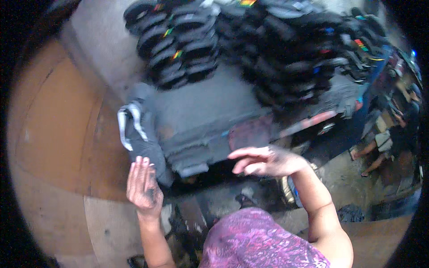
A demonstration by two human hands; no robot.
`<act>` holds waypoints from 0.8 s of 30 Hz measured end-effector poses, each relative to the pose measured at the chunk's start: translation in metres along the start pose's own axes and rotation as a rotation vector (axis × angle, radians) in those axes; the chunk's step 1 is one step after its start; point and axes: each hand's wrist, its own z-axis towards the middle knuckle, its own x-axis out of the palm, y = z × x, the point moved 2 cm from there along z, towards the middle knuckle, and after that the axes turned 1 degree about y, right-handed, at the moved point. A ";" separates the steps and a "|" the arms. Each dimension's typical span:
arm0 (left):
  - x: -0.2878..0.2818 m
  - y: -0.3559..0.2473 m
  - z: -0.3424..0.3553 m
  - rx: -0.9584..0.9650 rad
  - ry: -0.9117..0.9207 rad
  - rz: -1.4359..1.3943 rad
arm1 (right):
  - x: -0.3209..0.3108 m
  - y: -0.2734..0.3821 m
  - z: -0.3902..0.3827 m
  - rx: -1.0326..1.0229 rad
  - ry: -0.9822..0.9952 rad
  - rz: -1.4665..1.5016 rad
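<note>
Closest to me is the person's purple patterned top [261,241], with both forearms reaching past it. The left hand [145,184] is flat, palm open and fingers straight side by side, smudged dark; its fingertips overlap the low end of a dark bundle [142,129] with white stripes, though I can't tell whether they touch. That bundle sits at the left end of the counter [201,100], between it and a big brown board [58,120]. The right hand [268,161] hangs free, fingers loosely bent and apart, before a dull red patch [251,131] along the counter's near side. Farther back, blurred stacks of black things [178,44] and a jumbled black heap [286,58] crowd the top, flecked with colour. Off to the far right, another person's bare legs [375,156] show.
</note>
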 end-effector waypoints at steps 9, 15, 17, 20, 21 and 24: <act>0.048 0.026 0.020 -0.030 0.295 0.037 | -0.115 0.239 -0.050 -0.559 -1.019 -1.578; 0.027 -0.018 -0.001 -0.099 0.294 -0.265 | -0.242 0.261 -0.019 0.304 -1.013 -1.507; 0.024 -0.032 -0.013 -0.734 0.195 -1.009 | -0.233 0.275 -0.020 0.166 -1.073 -1.613; 0.016 -0.036 -0.006 -0.313 0.165 -0.869 | -0.160 0.297 -0.016 -0.121 -1.026 -1.735; 0.013 -0.035 -0.002 -0.165 0.107 -0.858 | -0.124 0.295 -0.012 -0.228 -0.963 -1.765; 0.019 -0.048 -0.004 -0.606 -0.002 -1.660 | -0.007 0.232 0.005 -0.445 -0.706 -1.813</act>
